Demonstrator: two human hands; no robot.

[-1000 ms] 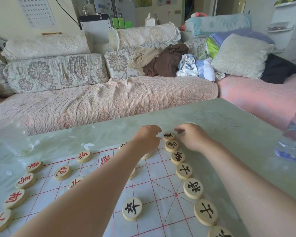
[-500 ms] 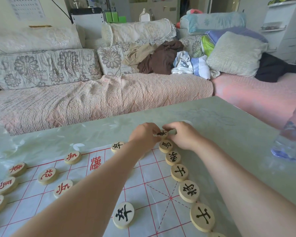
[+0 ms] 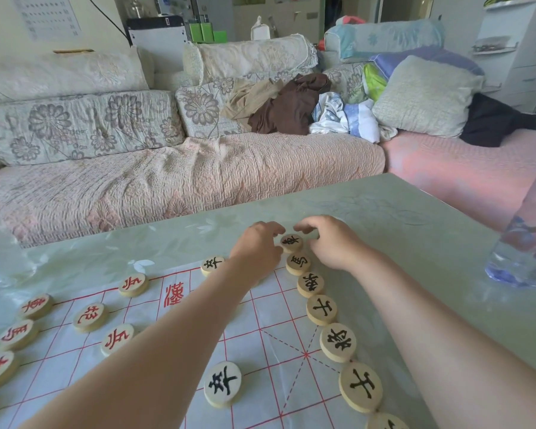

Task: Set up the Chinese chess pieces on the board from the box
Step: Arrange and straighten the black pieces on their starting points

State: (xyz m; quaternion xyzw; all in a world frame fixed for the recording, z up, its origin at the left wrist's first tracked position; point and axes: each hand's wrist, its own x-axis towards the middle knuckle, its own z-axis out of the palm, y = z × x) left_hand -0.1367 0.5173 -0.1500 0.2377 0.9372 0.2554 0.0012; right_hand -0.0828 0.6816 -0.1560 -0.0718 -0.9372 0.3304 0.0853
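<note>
A white paper board (image 3: 270,323) with red lines lies on the pale green table (image 3: 415,243). Round wooden pieces with black characters stand in a line along its right edge, from the far corner piece (image 3: 292,243) down to the near ones (image 3: 360,386). Another black piece (image 3: 222,384) stands near the middle and one (image 3: 212,265) at the far edge. Red pieces (image 3: 90,316) stand at the left. My left hand (image 3: 256,252) and my right hand (image 3: 333,243) meet at the far corner piece, curled fingers pinching it from both sides. No box is in view.
A clear water bottle (image 3: 529,243) stands at the table's right edge. A blurred clear object (image 3: 0,252) sits at the far left. Behind the table runs a sofa (image 3: 167,181) with cushions and loose clothes.
Both hands have stayed at the far corner piece, shifting it slightly. The view has drifted, so the board sits lower left.
</note>
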